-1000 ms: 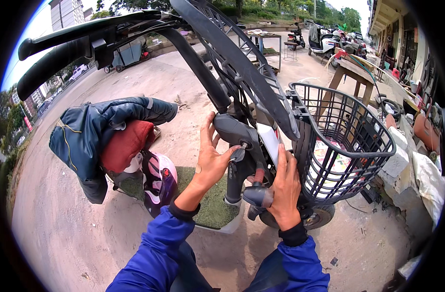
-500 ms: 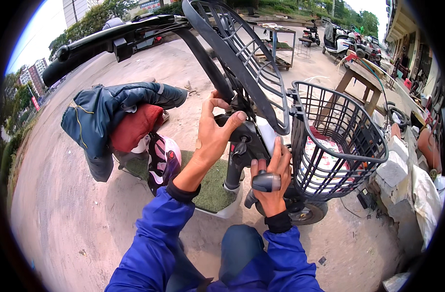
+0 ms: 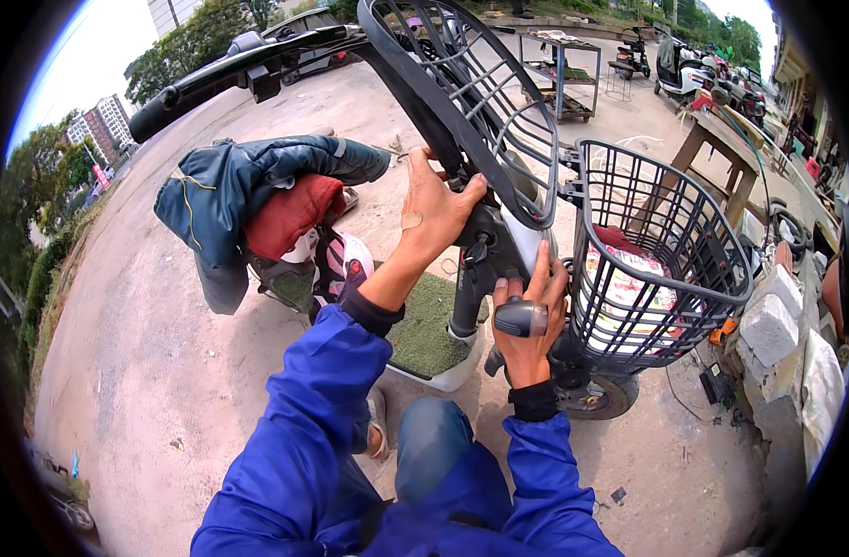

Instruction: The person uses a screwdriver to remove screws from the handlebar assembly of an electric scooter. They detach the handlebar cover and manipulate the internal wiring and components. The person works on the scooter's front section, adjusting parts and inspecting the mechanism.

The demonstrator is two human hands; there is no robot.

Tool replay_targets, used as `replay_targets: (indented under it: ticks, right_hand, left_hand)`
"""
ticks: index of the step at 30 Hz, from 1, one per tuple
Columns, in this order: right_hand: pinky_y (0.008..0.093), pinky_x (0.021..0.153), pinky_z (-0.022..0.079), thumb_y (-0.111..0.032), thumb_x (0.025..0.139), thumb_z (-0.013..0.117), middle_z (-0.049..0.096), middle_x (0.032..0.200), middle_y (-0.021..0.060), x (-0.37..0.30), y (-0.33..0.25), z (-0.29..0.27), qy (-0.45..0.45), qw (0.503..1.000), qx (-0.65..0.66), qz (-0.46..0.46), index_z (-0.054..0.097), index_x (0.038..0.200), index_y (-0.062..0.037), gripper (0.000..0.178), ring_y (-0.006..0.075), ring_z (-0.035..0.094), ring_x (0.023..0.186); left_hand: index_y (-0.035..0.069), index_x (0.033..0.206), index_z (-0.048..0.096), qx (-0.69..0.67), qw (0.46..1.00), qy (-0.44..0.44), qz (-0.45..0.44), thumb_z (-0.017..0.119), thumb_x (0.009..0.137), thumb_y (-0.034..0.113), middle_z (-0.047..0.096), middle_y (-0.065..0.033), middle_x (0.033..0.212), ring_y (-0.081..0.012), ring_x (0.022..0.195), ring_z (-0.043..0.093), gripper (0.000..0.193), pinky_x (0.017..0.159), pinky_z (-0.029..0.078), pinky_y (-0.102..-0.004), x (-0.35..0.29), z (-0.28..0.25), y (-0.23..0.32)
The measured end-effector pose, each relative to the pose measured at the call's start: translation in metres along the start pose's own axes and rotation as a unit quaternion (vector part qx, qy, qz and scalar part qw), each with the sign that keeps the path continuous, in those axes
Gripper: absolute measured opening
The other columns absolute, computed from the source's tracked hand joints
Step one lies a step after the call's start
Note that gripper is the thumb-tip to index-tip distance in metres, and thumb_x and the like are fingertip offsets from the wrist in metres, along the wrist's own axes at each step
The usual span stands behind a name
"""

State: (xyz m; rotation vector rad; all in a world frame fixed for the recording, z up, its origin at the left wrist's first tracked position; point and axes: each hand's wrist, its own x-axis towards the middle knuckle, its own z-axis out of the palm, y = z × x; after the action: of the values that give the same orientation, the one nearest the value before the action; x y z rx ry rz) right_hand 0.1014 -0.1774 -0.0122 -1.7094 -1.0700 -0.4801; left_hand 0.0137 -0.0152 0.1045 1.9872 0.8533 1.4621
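Observation:
A two-wheeled electric scooter stands before me, its tall black steering column (image 3: 415, 102) leaning up to the left. My left hand (image 3: 435, 209) is closed around the top of the front cover (image 3: 485, 251), thumb toward the base of the column; some fingertips are hidden behind it. Lower down, my right hand (image 3: 533, 325) grips the cover's white and black side, fingers along the white face and thumb on the dark part. A dark turn signal lamp (image 3: 520, 318) stands in front of that hand and hides part of it. Above sits a tilted black wire basket (image 3: 499, 111).
A second black basket (image 3: 666, 251) holding printed packages is at the front, right of my hands. A blue jacket (image 3: 229, 190), red cloth (image 3: 294, 218) and pink helmet (image 3: 355, 260) rest on the seat end. Concrete blocks (image 3: 768, 325) and a wooden table (image 3: 703, 167) are at right.
The view has swung a little, so the scooter appears further right. My left thumb has shifted upward, closer to the column. Both hands stay on the front cover.

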Motion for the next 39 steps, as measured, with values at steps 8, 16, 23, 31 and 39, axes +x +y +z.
replay_targets:
  ticks: [8,16,23,31,39]
  right_hand:
    - [0.0567,0.099,0.051,-0.035,0.093,0.072,0.051,0.144,0.027,-0.007,0.002,0.0,-0.019,1.0,-0.007,0.011,0.037,0.167,-0.0118,0.085,0.0486,0.062,0.119]
    - [0.0551,0.095,0.052,-0.026,0.088,0.083,0.053,0.142,0.0228,-0.007,0.0,-0.002,0.031,0.997,-0.038,-0.053,0.049,0.16,-0.0169,0.08,0.0457,0.063,0.117]
    - [0.0559,0.096,0.048,-0.018,0.081,0.089,0.057,0.131,0.0153,-0.016,0.012,0.012,0.093,0.987,-0.062,-0.116,0.062,0.133,-0.0121,0.058,0.0383,0.06,0.115]
    - [0.0471,0.079,0.055,-0.007,0.082,0.087,0.069,0.1,0.0169,-0.012,0.002,0.012,0.111,0.987,0.036,-0.111,0.065,0.119,-0.0021,0.044,0.0386,0.068,0.089]
    - [0.0486,0.078,0.052,-0.009,0.082,0.089,0.068,0.101,0.0163,-0.011,-0.004,0.016,0.112,0.991,0.049,-0.057,0.064,0.121,-0.0025,0.047,0.0388,0.067,0.089]
  left_hand:
    - [0.0,0.131,0.054,0.022,0.999,-0.016,0.037,0.091,0.087,0.032,0.056,-0.0189,0.125,-0.0339,0.104,0.07,0.066,0.087,0.057,-0.0451,0.004,-0.004,-0.013]
    - [0.005,0.122,0.069,0.004,1.0,-0.023,0.01,0.092,0.085,0.037,0.056,-0.0124,0.12,-0.0285,0.097,0.068,0.054,0.085,0.056,-0.041,0.002,-0.003,-0.009]
    - [0.0,0.123,0.069,0.015,0.998,0.001,0.064,0.094,0.082,0.036,0.052,-0.0167,0.13,-0.0299,0.099,0.067,0.06,0.09,0.056,-0.0407,-0.004,-0.002,-0.009]
    - [-0.002,0.116,0.071,-0.038,0.998,-0.035,0.044,0.095,0.082,0.038,0.046,-0.0211,0.144,-0.0297,0.116,0.062,0.057,0.098,0.055,-0.0393,-0.005,-0.008,-0.009]
    - [-0.002,0.136,0.061,-0.035,0.997,-0.036,0.063,0.096,0.081,0.037,0.043,-0.0239,0.151,-0.0379,0.139,0.052,0.075,0.111,0.049,-0.0432,-0.023,-0.017,-0.027]
